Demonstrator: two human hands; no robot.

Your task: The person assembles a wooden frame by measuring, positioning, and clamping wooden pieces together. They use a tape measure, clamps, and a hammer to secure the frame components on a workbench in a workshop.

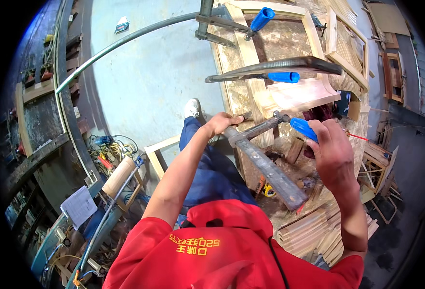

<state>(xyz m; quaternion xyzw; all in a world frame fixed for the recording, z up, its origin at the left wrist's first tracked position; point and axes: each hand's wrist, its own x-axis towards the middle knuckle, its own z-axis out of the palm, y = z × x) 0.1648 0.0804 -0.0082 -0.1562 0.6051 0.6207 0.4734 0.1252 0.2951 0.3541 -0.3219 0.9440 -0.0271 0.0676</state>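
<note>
Curled around the end of a blue handle (304,129), the grip of the right hand (335,151) is closed, with the thumb and fingers bent in. That handle is on a gray metal clamp (270,166) by the left edge of the counter (280,43). The clamp's long flat bar slants over the counter toward the near end, and its short arm points right, with the blue handle at the tip. By the left edge, the left hand (218,124) is right at the far end of the bar, palm down, with its fingers pointing right. I cannot tell how tight its grip is, or if it has hold of the bar. A big wood frame (252,62) lies flat, with one long side along the left edge of the counter. Across it is a second clamp (277,65), and a third clamp (210,24) sits near the far left corner; both have blue handles too. A smaller wood frame (347,68) is near the far right corner. Thin wood strips (309,229) lie in a pile at the near end. Left of the bar is a yellow tape measure (269,190).
</note>
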